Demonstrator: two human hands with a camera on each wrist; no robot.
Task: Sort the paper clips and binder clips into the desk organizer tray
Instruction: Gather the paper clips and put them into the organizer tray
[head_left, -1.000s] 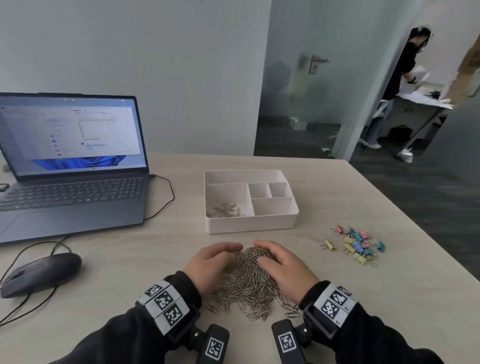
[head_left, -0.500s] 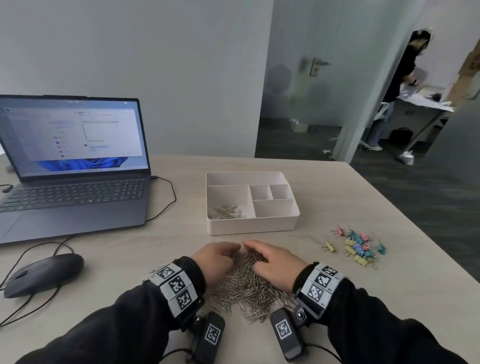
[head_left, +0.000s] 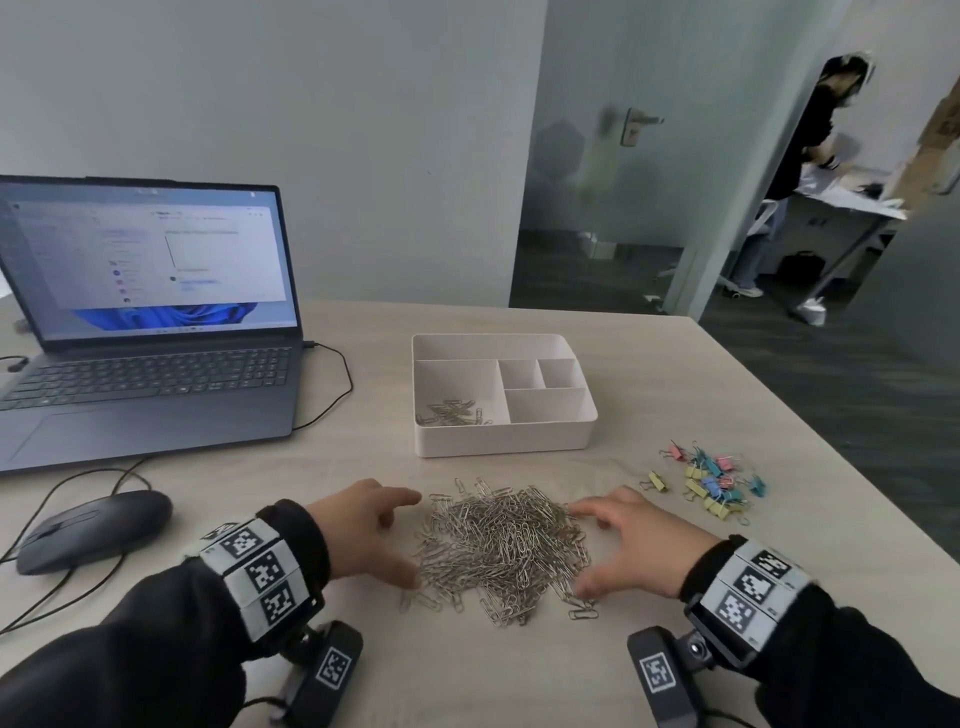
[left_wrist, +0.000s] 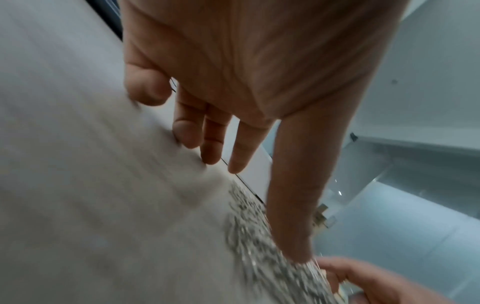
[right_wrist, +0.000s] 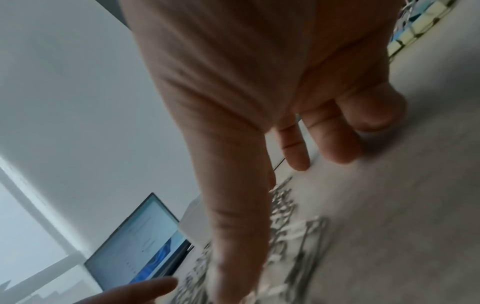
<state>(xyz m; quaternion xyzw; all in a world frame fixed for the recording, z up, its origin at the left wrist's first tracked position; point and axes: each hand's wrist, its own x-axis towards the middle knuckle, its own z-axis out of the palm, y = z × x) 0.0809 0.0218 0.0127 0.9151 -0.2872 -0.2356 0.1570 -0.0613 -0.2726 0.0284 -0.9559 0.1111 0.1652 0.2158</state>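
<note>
A heap of silver paper clips (head_left: 501, 545) lies on the table in front of me, blurred in the wrist views (left_wrist: 254, 242) (right_wrist: 288, 222). My left hand (head_left: 387, 538) rests at the heap's left edge with spread fingers, thumb near the front clips. At the right edge my right hand (head_left: 605, 545) mirrors it, open and holding nothing. The white organizer tray (head_left: 504, 439) stands behind the heap; its large left compartment holds some paper clips (head_left: 452, 413), the other compartments look bare. Coloured binder clips (head_left: 709, 480) lie in a loose pile to the right.
An open laptop (head_left: 145, 332) sits at the back left with a cable running to it. A dark mouse (head_left: 93, 530) lies left of my left wrist. The table's right edge (head_left: 841, 457) is close to the binder clips. A person stands far off beyond the doorway.
Both hands, which lay together on top of the heap, have drawn apart to its left and right sides. The heap now shows fully and spreads wider.
</note>
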